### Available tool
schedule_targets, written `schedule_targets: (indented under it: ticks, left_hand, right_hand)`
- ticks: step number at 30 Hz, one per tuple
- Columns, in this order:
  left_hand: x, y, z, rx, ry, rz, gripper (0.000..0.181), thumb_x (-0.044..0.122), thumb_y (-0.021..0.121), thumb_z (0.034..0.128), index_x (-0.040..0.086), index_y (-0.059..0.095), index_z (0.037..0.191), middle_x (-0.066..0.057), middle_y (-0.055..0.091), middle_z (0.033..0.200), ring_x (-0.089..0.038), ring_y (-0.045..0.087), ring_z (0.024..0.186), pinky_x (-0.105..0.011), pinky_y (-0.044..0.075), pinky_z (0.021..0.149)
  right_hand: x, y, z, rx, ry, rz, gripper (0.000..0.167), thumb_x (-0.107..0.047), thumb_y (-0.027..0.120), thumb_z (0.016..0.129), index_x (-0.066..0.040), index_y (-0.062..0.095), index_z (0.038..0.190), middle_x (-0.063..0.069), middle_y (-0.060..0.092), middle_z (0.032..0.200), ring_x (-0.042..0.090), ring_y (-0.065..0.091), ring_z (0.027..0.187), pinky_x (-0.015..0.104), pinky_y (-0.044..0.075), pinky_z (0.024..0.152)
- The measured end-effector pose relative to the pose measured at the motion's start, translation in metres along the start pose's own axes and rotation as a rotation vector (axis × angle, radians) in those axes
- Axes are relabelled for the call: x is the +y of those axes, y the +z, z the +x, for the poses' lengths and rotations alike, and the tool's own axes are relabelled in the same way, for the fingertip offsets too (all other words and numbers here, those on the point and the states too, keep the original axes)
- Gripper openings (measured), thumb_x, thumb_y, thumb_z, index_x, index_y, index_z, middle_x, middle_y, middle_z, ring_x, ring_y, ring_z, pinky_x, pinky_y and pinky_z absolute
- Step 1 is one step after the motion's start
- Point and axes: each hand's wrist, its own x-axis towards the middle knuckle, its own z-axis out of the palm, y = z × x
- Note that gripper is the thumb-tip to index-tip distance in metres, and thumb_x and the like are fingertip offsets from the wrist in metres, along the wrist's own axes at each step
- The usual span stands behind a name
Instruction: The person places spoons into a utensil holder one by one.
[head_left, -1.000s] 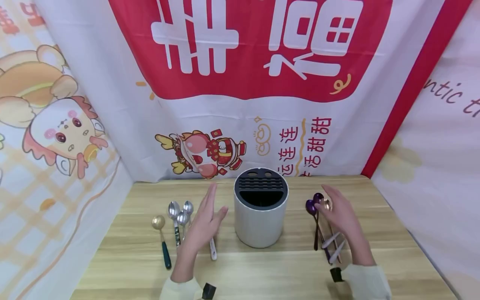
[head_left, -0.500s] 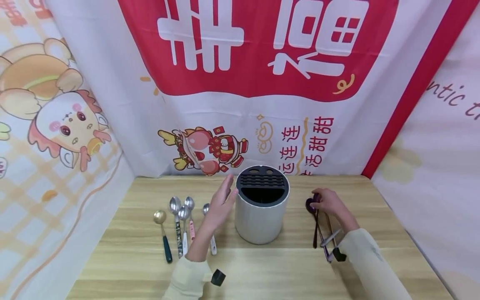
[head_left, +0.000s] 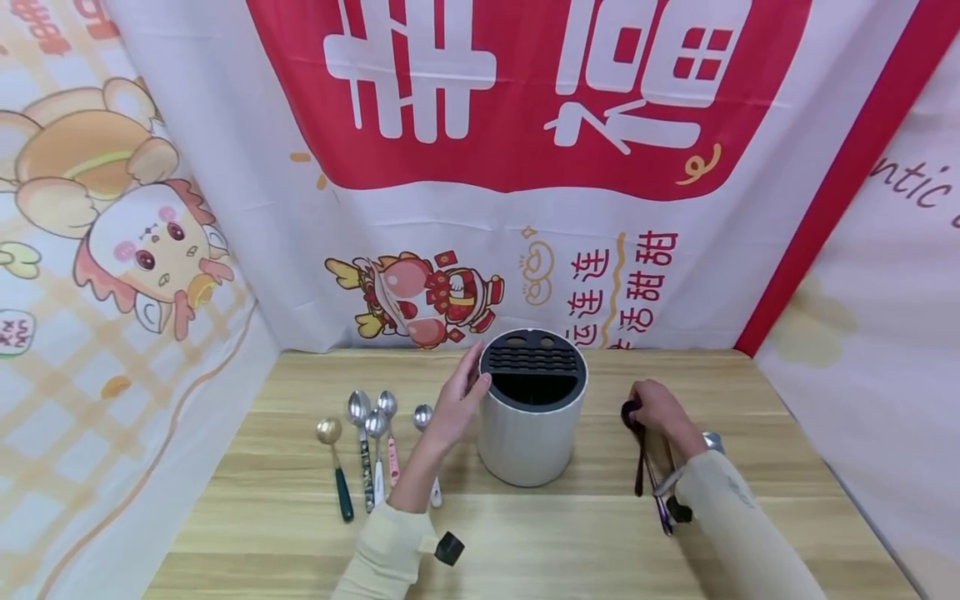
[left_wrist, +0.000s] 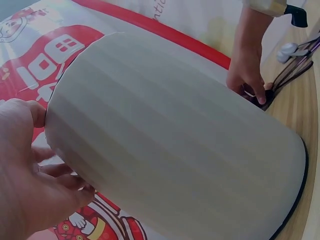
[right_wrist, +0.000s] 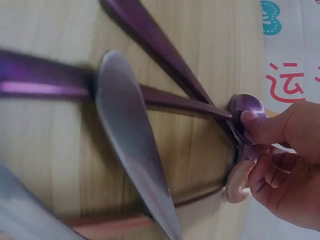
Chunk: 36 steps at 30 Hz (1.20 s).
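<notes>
The grey-white cylindrical holder [head_left: 528, 446] with a dark slotted top stands mid-table. At its left side, my left hand [head_left: 455, 406] rests its thumb and fingers near the rim; the left wrist view shows this hand [left_wrist: 35, 175] touching the holder wall [left_wrist: 170, 135]. At the right, my right hand [head_left: 662, 410] pinches the bowl of a purple spoon [right_wrist: 247, 106] between thumb and fingers, its long handle lying over other cutlery. A second purple handle [right_wrist: 155, 45] crosses under it, and a copper-coloured spoon bowl [right_wrist: 239, 181] sits beside the curled fingers [right_wrist: 262, 175].
Left of the holder lie a gold spoon with a green handle [head_left: 342, 496] and several silver spoons [head_left: 360, 407], one partly behind my left forearm. Silver-grey handles [right_wrist: 130, 125] cross the cutlery at the right. Printed cloth [head_left: 420, 208] hangs behind the wooden table [head_left: 555, 542].
My left hand has moved right, from above the silver spoons to the holder's side. My right hand has come down onto the purple spoons and closed its fingers on one bowl.
</notes>
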Motion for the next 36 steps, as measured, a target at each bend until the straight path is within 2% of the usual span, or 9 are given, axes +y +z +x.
schedule_targets:
  ticks: [5, 8, 11, 15, 18, 21, 28, 32, 36]
  left_hand:
    - [0.000, 0.001, 0.000, 0.014, 0.060, 0.028, 0.047, 0.019, 0.047, 0.1045, 0.021, 0.044, 0.151, -0.003, 0.034, 0.162, -0.024, 0.031, 0.151, -0.042, 0.031, 0.123]
    - [0.001, 0.002, -0.001, 0.033, 0.073, 0.051, 0.044, 0.018, 0.048, 0.1036, 0.022, 0.050, 0.147, 0.000, 0.036, 0.161, -0.021, 0.031, 0.151, -0.040, 0.033, 0.122]
    - [0.002, 0.002, -0.001, 0.047, 0.068, 0.069, 0.043, 0.021, 0.049, 0.1037, 0.024, 0.052, 0.146, 0.002, 0.038, 0.160, -0.019, 0.034, 0.150, -0.039, 0.035, 0.120]
    - [0.002, 0.002, -0.001, 0.044, 0.071, 0.094, 0.042, 0.027, 0.049, 0.1047, 0.024, 0.051, 0.147, 0.002, 0.038, 0.160, -0.019, 0.034, 0.149, -0.040, 0.036, 0.120]
    - [0.002, 0.002, 0.000, 0.043, 0.067, 0.102, 0.045, 0.030, 0.049, 0.1047, 0.023, 0.047, 0.150, 0.001, 0.038, 0.160, -0.021, 0.035, 0.149, -0.040, 0.036, 0.120]
    - [0.001, 0.001, 0.000, 0.040, 0.052, 0.095, 0.051, 0.031, 0.049, 0.1046, 0.021, 0.040, 0.154, -0.002, 0.035, 0.162, -0.023, 0.036, 0.148, -0.041, 0.037, 0.118]
    - [0.001, 0.000, 0.000, 0.024, 0.022, 0.103, 0.056, 0.030, 0.049, 0.1046, 0.016, 0.032, 0.156, -0.008, 0.030, 0.163, -0.026, 0.038, 0.147, -0.040, 0.039, 0.116]
    - [0.003, -0.001, -0.001, 0.026, 0.013, 0.115, 0.057, 0.032, 0.048, 0.1047, 0.015, 0.031, 0.156, -0.009, 0.031, 0.163, -0.027, 0.039, 0.146, -0.041, 0.040, 0.115]
    - [0.005, 0.000, -0.001, 0.033, 0.004, 0.119, 0.056, 0.033, 0.048, 0.1047, 0.013, 0.032, 0.155, -0.008, 0.031, 0.163, -0.027, 0.039, 0.146, -0.041, 0.040, 0.115]
  right_hand:
    - [0.001, -0.007, -0.007, 0.018, 0.027, 0.013, 0.016, -0.003, 0.073, 0.081, 0.000, 0.060, 0.089, 0.017, 0.066, 0.085, 0.033, 0.063, 0.081, 0.049, 0.054, 0.075]
    - [0.001, -0.014, -0.012, 0.028, 0.041, 0.053, 0.016, -0.003, 0.071, 0.084, -0.001, 0.058, 0.093, 0.020, 0.067, 0.089, 0.036, 0.064, 0.085, 0.050, 0.056, 0.076]
    - [0.002, -0.022, -0.017, 0.050, 0.022, 0.077, 0.015, -0.002, 0.070, 0.084, 0.000, 0.057, 0.093, 0.022, 0.067, 0.088, 0.036, 0.064, 0.082, 0.048, 0.055, 0.072]
    - [0.004, -0.033, -0.023, 0.087, -0.021, 0.101, 0.011, -0.002, 0.071, 0.081, 0.001, 0.063, 0.088, 0.022, 0.071, 0.084, 0.034, 0.067, 0.079, 0.042, 0.056, 0.067]
    - [0.002, -0.043, -0.028, 0.068, -0.035, 0.169, 0.007, -0.001, 0.070, 0.083, 0.005, 0.067, 0.086, 0.025, 0.073, 0.084, 0.032, 0.071, 0.074, 0.036, 0.060, 0.061]
    - [-0.002, -0.054, -0.034, 0.044, -0.018, 0.245, 0.008, 0.001, 0.068, 0.086, 0.008, 0.069, 0.088, 0.025, 0.073, 0.083, 0.028, 0.071, 0.067, 0.028, 0.060, 0.054]
    - [-0.010, -0.078, -0.049, 0.110, 0.024, 0.267, 0.011, -0.006, 0.067, 0.090, 0.005, 0.072, 0.090, 0.018, 0.075, 0.083, 0.014, 0.069, 0.068, 0.025, 0.059, 0.059]
    - [-0.018, -0.093, -0.057, 0.148, 0.065, 0.327, 0.018, -0.009, 0.067, 0.092, 0.007, 0.071, 0.097, 0.021, 0.075, 0.086, 0.015, 0.070, 0.068, 0.023, 0.060, 0.058]
    - [-0.024, -0.109, -0.064, 0.195, 0.071, 0.375, 0.024, -0.012, 0.066, 0.094, 0.011, 0.070, 0.102, 0.024, 0.075, 0.090, 0.009, 0.070, 0.068, 0.020, 0.059, 0.059]
